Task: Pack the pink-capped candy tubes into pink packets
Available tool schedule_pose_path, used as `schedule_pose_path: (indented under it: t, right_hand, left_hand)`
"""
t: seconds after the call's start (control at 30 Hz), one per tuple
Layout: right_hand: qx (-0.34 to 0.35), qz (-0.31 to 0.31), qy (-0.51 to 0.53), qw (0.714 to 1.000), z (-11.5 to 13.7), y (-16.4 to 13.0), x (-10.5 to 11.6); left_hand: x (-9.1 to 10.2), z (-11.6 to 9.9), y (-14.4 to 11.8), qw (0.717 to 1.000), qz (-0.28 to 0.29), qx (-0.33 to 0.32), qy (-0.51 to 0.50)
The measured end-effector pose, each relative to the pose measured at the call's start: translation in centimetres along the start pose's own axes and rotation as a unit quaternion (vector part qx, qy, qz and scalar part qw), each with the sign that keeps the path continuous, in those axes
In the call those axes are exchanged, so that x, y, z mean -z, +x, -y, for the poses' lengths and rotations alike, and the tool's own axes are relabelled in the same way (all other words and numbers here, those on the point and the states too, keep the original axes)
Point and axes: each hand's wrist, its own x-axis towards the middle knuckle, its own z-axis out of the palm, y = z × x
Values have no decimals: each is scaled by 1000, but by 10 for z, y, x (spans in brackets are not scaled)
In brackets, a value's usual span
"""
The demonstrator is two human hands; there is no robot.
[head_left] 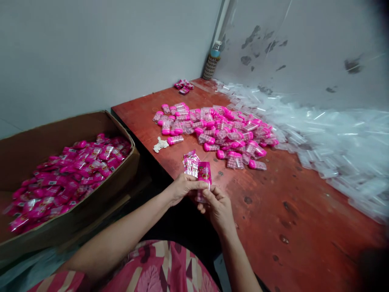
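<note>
Two hands, the left hand (182, 187) and the right hand (217, 207), one cardboard box (60, 134), one bottle (212, 61), one white scrap (160, 144) and one desk (304, 211) were visible; pink-capped containers (219, 134), pink sachets (67, 178) and clear bags (319, 134) lay in heaps too dense to count.

The lower part of the pink printed plastic sachet (204, 172) is covered by the fingers of the left hand (181, 187) and the right hand (218, 207), and its print is too small to be read. The brown cardboard box (54, 134) is cut off by the left edge. The heap of clear plastic sleeves (334, 138) is blurred, so that single pieces cannot be told apart, and is cut off at the right. The label on the far capped bottle (212, 61) cannot be made out.
</note>
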Motion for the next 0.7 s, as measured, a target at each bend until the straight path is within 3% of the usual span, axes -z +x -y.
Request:
schedule_pose_path:
  t: [0.1, 0.2, 0.37, 0.43, 0.53, 0.6, 0.63, 0.7]
  right_hand:
    - [26, -30, 7, 999, -1, -5, -1]
    - [31, -20, 29, 999, -3, -10, -2]
    - [42, -61, 12, 997, -4, -2, -6]
    - [40, -46, -11, 998, -3, 3, -10]
    - [30, -17, -42, 999, 2, 6, -12]
    - [33, -32, -67, 997, 7, 7, -10]
    - [37, -45, -81, 995, 9, 7, -8]
    - [40, -61, -111, 991, 13, 9, -3]
  left_hand:
    - [2, 1, 1, 999, -41, -12, -30]
    - [2, 5, 1, 995, -66, -18, -79]
    - [-6, 14, -11, 995, -25, -6, -99]
    - [-4, 10, -22, 993, -34, -28, -112]
    - [13, -9, -45, 966, -148, -159, -143]
    - [32, -24, -56, 914, -237, -298, -136]
    - [42, -29, -58, 884, -277, -360, -110]
    - [55, -33, -54, 862, -319, -394, 12]
